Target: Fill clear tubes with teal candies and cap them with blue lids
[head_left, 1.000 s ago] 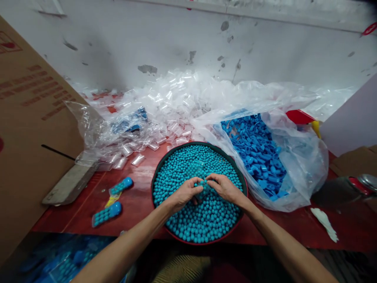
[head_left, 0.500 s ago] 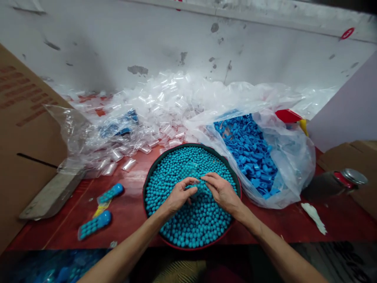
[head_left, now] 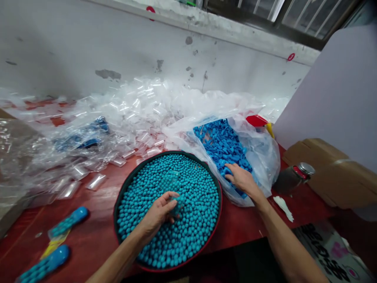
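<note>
My left hand (head_left: 161, 208) is closed on a small clear plastic tube (head_left: 176, 204), held low over a round tub (head_left: 118, 204) of turquoise beads (head_left: 182, 243). The fingers hide part of the tube, and how full it is does not show clearly. Another clear tube (head_left: 171, 180) lies on the beads just beyond that hand. To the right, my right hand (head_left: 241, 179) is in an open plastic bag (head_left: 265, 157) of blue plastic caps (head_left: 224, 141). Its thumb and forefinger are around one blue cap (head_left: 227, 170) at the near side of the pile.
Clear tubes (head_left: 141, 106) lie heaped along the wall. Two capped, bead-filled tubes (head_left: 69, 222) rest on the red table (head_left: 97, 208) at left. A dark flask (head_left: 291, 179), a white scrap (head_left: 283, 208) and a cardboard box (head_left: 330, 169) stand or lie at right.
My right hand has left the tub and moved right into the bag of blue caps. My left hand stays over the beads with the tube. The view has turned to the right.
</note>
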The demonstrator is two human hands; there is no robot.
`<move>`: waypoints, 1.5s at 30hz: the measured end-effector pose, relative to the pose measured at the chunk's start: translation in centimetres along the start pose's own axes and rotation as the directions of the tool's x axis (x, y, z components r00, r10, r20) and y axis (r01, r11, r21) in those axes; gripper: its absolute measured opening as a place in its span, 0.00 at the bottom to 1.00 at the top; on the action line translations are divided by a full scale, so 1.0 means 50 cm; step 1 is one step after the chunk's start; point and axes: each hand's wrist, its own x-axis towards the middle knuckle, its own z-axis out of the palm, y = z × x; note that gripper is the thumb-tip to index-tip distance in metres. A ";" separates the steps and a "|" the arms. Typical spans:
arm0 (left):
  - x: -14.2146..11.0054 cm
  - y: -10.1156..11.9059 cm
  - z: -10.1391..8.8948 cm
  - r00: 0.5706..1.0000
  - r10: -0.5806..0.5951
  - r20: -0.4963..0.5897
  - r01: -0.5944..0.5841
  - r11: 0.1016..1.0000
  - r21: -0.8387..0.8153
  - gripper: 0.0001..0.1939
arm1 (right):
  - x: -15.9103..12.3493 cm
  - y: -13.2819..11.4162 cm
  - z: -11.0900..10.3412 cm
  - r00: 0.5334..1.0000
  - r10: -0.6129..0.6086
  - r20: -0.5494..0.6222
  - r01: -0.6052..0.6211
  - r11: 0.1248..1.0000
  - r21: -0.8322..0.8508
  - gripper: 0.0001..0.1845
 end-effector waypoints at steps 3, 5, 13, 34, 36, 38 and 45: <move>-0.002 0.002 0.005 1.000 0.002 -0.017 -0.002 1.000 0.015 0.17 | 0.015 0.043 0.034 0.991 -0.075 0.111 0.063 0.993 0.105 0.20; -0.003 0.001 0.005 1.000 0.012 -0.029 -0.011 1.000 0.013 0.17 | 0.021 0.050 0.056 0.992 -0.087 0.089 0.072 0.986 0.153 0.18; 0.004 -0.013 -0.011 0.999 -0.014 -0.038 0.015 1.000 0.018 0.19 | 0.029 0.047 0.038 0.993 -0.072 0.094 0.064 0.994 0.090 0.21; -0.002 -0.021 0.003 0.993 0.107 0.051 -0.108 0.994 0.020 0.17 | -0.043 -0.189 0.093 0.868 -0.496 -0.015 0.461 0.794 0.398 0.10; -0.004 -0.020 0.003 0.991 0.126 0.045 -0.126 0.992 -0.002 0.19 | -0.057 -0.205 0.119 0.851 -0.523 -0.051 0.503 0.781 0.370 0.15; -0.005 -0.021 0.001 0.990 0.137 0.026 -0.137 0.990 -0.022 0.22 | -0.065 -0.208 0.133 0.842 -0.531 -0.089 0.528 0.782 0.331 0.18; 0.001 -0.027 -0.004 0.986 0.165 -0.004 -0.165 0.984 -0.068 0.24 | -0.075 -0.198 0.114 0.792 -0.584 -0.180 0.602 0.695 0.394 0.15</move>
